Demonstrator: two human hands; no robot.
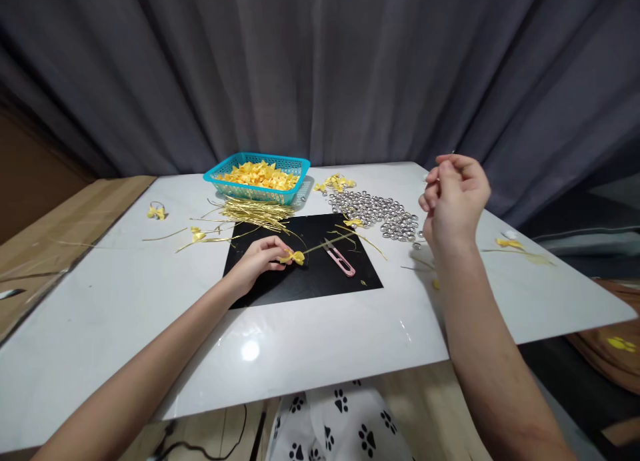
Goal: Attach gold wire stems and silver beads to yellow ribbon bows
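My left hand [265, 259] pinches a small yellow ribbon bow [298, 257] over a black mat [310, 284]. From the bow a thin gold strand runs up to the right. Beside it on the mat lies a pair of pink-handled thread snips [341, 259], blades toward the back. My right hand [456, 191] is raised above the table's right side, its fingers curled and thumb pressed to them. A tiny dark tip shows above these fingers; what they hold is too small to name.
A blue basket [257, 193] of yellow bows stands at the back, with a bundle of gold twist ties [255, 213] before it. Many small silver rings or beads [373, 209] are spread behind the mat. Finished-looking bows [336, 183] lie nearby. Cardboard [65, 231] borders the table's left.
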